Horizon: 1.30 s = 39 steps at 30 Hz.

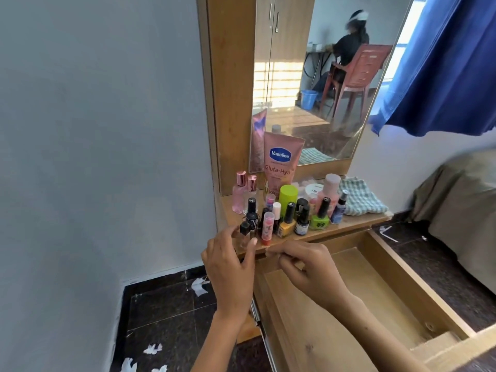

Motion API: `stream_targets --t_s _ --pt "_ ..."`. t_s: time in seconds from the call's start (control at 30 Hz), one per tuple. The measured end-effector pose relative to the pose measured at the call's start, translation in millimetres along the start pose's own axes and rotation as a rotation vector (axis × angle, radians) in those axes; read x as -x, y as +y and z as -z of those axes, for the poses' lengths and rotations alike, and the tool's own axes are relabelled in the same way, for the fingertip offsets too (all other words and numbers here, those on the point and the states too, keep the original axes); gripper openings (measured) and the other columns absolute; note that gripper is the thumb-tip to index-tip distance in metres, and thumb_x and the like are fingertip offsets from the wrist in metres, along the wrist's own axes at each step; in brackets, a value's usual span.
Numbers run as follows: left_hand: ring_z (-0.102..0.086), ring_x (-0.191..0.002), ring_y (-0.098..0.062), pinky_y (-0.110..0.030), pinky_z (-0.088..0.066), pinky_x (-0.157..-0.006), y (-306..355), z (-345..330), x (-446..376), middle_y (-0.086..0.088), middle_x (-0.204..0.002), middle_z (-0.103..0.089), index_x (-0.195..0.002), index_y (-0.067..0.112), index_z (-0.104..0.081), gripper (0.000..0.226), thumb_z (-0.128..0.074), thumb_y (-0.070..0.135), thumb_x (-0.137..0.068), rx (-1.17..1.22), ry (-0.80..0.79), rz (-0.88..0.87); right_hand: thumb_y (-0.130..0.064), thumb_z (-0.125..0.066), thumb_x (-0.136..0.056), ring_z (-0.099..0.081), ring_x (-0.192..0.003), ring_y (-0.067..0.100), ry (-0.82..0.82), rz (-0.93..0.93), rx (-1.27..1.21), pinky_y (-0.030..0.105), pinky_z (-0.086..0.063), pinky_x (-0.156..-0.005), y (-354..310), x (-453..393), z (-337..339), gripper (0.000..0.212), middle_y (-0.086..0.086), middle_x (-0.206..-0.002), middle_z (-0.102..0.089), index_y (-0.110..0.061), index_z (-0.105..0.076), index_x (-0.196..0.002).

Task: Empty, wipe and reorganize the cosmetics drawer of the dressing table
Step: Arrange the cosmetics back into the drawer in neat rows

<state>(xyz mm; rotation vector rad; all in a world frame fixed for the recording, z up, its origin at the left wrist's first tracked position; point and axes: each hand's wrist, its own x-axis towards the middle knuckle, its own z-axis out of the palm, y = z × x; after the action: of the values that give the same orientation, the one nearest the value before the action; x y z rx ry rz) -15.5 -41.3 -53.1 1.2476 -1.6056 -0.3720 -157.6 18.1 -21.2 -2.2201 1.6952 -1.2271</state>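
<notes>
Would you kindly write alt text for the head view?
A person's left hand holds a small clear bottle at the dressing table top's edge, crowded with cosmetics; the right hand hovers over the open, empty drawer.

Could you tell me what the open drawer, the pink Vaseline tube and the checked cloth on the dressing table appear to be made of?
The open drawer looks like light wood or wood-look laminate board, matt, with visible grain. The pink Vaseline tube seems soft plastic with a slight sheen and a flattened, crimped top. The checked cloth looks like woven cotton, matt, lying in soft folds.
</notes>
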Motion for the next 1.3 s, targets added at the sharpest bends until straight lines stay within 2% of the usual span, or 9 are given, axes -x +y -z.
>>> stream_targets --t_s 0.1,0.2,0.33,0.47,0.57,0.7,0.77,0.93,1.3 --pt "-0.058 -0.089 -0.018 -0.019 -0.025 -0.08 0.2 3.8 3.1 0.005 -0.093 -0.065 -0.104 0.014 -0.063 0.024 -0.07 0.026 -0.084 0.017 0.023 -0.003 -0.009 -0.062 -0.09 -0.066 -0.077 0.0 0.099 0.017 -0.062 0.024 -0.055 -0.063 1.8 1.1 -4.9 0.017 -0.012 -0.089 -0.072 -0.014 -0.073 -0.103" --pt "-0.055 -0.086 -0.009 -0.015 -0.025 -0.078 1.7 11.1 11.8 0.011 -0.089 -0.063 -0.098 0.017 -0.065 0.023 -0.072 0.032 -0.083 0.051 0.026 -0.073 -0.02 -0.07 -0.088 -0.067 -0.084 0.003 0.141 0.033 -0.106 0.026 -0.057 -0.065 -0.6 2.0 -6.1 0.025 -0.01 -0.098 -0.07 -0.013 -0.069 -0.112" --pt "-0.051 -0.09 0.004 -0.017 -0.031 -0.083 3.5 19.3 28.4 0.023 -0.092 -0.062 -0.097 0.027 -0.068 0.024 -0.058 0.047 -0.086 0.119 -0.108 -0.193 -0.037 -0.069 -0.087 -0.064 -0.102 0.005 0.028 0.015 -0.112 0.028 -0.057 -0.077 -5.4 4.1 0.3 0.037 -0.013 -0.115 -0.065 -0.021 -0.065 -0.12" --pt "-0.056 -0.091 0.003 -0.029 -0.039 -0.083 7.4 22.3 32.6 0.023 -0.091 -0.067 -0.095 0.027 -0.073 0.026 -0.066 0.048 -0.082 0.125 -0.188 -0.183 -0.03 -0.075 -0.082 -0.067 -0.09 0.003 -0.057 -0.056 -0.161 0.024 -0.058 -0.071 -6.4 7.3 10.6 0.025 -0.015 -0.095 -0.07 -0.022 -0.071 -0.104" --pt "-0.054 -0.095 0.005 -0.013 -0.027 -0.092 3.0 26.7 28.4 0.024 -0.097 -0.065 -0.1 0.029 -0.073 0.032 -0.076 0.044 -0.072 0.087 -0.193 -0.171 -0.025 -0.081 -0.074 -0.069 -0.079 -0.001 -0.026 -0.18 -0.131 0.022 -0.058 -0.071 5.6 7.3 15.1 0.019 -0.014 -0.082 -0.072 -0.021 -0.073 -0.09" --pt "-0.056 -0.098 -0.003 -0.006 -0.023 -0.093 -1.1 34.1 14.7 0.018 -0.102 -0.065 -0.103 0.024 -0.071 0.025 -0.073 0.031 -0.079 0.033 -0.098 -0.177 -0.028 -0.084 -0.069 -0.065 -0.076 -0.003 -0.284 -0.4 0.095 0.022 -0.055 -0.076 23.3 4.1 -2.3 0.016 -0.013 -0.078 -0.071 -0.023 -0.073 -0.08" --pt "-0.057 -0.099 -0.008 -0.01 -0.026 -0.09 -0.6 34.6 6.9 0.013 -0.103 -0.067 -0.103 0.02 -0.071 0.023 -0.071 0.027 -0.082 0.012 -0.065 -0.199 -0.028 -0.082 -0.073 -0.065 -0.082 0.002 -0.375 -0.404 0.193 0.025 -0.054 -0.081 26.9 4.2 -17.7 0.015 -0.011 -0.085 -0.072 -0.024 -0.073 -0.085" --pt "-0.053 -0.105 -0.011 -0.025 -0.036 -0.089 6.6 28.4 -11.6 0.007 -0.108 -0.065 -0.109 0.019 -0.07 0.026 -0.069 0.027 -0.085 -0.038 -0.034 -0.276 -0.02 -0.076 -0.078 -0.066 -0.096 0.009 -0.443 -0.35 0.277 0.032 -0.053 -0.087 32.1 3.2 -37.0 0.019 -0.008 -0.099 -0.072 -0.025 -0.072 -0.096" --pt "-0.05 -0.108 -0.018 -0.032 -0.041 -0.087 15.5 18.2 -28.9 -0.002 -0.113 -0.063 -0.117 0.019 -0.067 0.033 -0.068 0.028 -0.085 -0.127 -0.003 -0.395 -0.015 -0.072 -0.08 -0.066 -0.1 0.007 -0.401 -0.307 0.236 0.028 -0.053 -0.088 32.1 6.1 -45.4 0.021 -0.007 -0.105 -0.071 -0.022 -0.07 -0.099"
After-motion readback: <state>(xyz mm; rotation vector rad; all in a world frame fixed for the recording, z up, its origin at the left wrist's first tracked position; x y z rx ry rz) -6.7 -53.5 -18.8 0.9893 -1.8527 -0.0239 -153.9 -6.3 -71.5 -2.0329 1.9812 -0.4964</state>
